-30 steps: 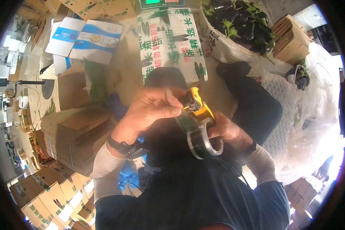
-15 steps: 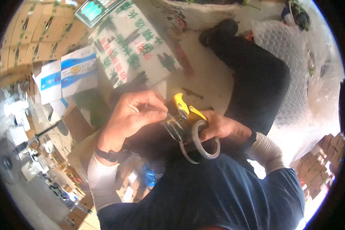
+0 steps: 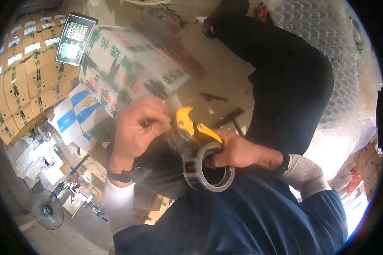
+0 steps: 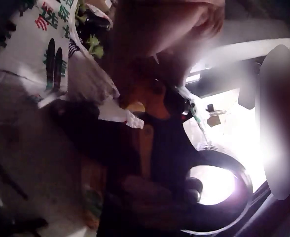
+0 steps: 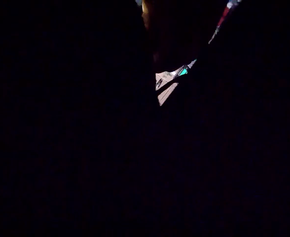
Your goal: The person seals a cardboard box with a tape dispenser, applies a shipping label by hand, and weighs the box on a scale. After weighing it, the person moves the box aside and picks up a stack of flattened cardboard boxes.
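Tape Drawn Out, Strip Yet to Be Laid

A seated worker held a strip of clear tape (image 3: 177,142) between two bare hands beside a printed white box (image 3: 127,63). The left hand (image 3: 136,127) pinched the film, thumb drawn in against curled fingers. The right hand (image 3: 238,151) gripped a yellow-handled dispenser (image 3: 206,133), its fingers wrapped about the handle and its thumb at the opening of the tape roll (image 3: 200,170), over the worker's lap. The job looked part-way along: the film was off the roll but lay on no surface, so placing and cutting it appeared to remain. Blur made it hard to tell exactly where the strip met the cutter.

Textures varied widely: slick, see-through film; a smooth grey ring of tape; hard, curved yellow plastic; and the box's pale face, flat-sided and marked with green and red characters and slender dark vegetable shapes. A scale (image 3: 76,38) with a dark rim stood next to the box, matte brown cartons (image 3: 27,74) were stacked beyond it, and dimpled bubble wrap (image 3: 302,46) spread past the worker's dark-clad leg (image 3: 289,85).
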Demonstrator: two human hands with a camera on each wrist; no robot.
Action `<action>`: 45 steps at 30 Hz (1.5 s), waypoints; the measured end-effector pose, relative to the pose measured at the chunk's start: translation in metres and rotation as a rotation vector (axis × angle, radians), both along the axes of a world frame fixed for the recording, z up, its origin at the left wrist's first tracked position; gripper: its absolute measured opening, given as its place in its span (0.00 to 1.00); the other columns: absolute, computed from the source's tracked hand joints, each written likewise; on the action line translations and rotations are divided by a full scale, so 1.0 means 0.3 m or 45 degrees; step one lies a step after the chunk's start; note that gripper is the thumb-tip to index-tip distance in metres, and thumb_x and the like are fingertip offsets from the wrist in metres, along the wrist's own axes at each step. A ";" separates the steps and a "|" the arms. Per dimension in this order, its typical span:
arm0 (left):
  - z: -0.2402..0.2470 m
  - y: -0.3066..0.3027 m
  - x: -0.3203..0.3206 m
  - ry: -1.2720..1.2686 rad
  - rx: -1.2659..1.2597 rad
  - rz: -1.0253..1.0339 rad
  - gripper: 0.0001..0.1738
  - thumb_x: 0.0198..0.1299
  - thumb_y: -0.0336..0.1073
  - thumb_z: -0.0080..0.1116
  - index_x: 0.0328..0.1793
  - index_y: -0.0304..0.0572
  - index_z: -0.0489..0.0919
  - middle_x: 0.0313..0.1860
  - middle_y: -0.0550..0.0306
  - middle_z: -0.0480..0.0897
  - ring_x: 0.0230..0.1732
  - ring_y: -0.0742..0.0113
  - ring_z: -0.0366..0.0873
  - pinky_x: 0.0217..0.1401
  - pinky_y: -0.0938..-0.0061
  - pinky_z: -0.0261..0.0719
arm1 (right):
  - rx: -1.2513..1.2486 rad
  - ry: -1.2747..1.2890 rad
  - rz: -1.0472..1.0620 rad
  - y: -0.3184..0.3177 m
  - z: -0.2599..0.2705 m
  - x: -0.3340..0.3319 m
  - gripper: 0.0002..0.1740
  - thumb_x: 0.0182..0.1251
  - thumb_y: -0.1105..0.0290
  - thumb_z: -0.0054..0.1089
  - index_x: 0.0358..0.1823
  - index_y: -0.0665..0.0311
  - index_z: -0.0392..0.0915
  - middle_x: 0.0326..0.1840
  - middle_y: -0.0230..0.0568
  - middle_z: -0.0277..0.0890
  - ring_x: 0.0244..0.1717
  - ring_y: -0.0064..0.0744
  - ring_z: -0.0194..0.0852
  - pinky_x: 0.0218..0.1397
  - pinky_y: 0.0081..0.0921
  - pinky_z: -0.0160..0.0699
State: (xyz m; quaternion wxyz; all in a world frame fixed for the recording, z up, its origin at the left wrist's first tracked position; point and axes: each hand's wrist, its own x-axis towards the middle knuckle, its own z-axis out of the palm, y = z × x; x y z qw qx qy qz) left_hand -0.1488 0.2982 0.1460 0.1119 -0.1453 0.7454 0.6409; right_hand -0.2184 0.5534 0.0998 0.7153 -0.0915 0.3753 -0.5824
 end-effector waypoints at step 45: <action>0.108 -0.377 -0.649 -0.220 -0.457 -0.704 0.07 0.58 0.30 0.65 0.42 0.38 0.86 0.28 0.64 0.84 0.23 0.83 0.72 0.23 0.86 0.66 | -0.010 1.033 -0.442 -0.300 -0.045 -0.390 0.33 0.48 0.80 0.60 0.62 0.70 0.73 0.36 0.38 0.83 0.35 0.23 0.80 0.40 0.22 0.80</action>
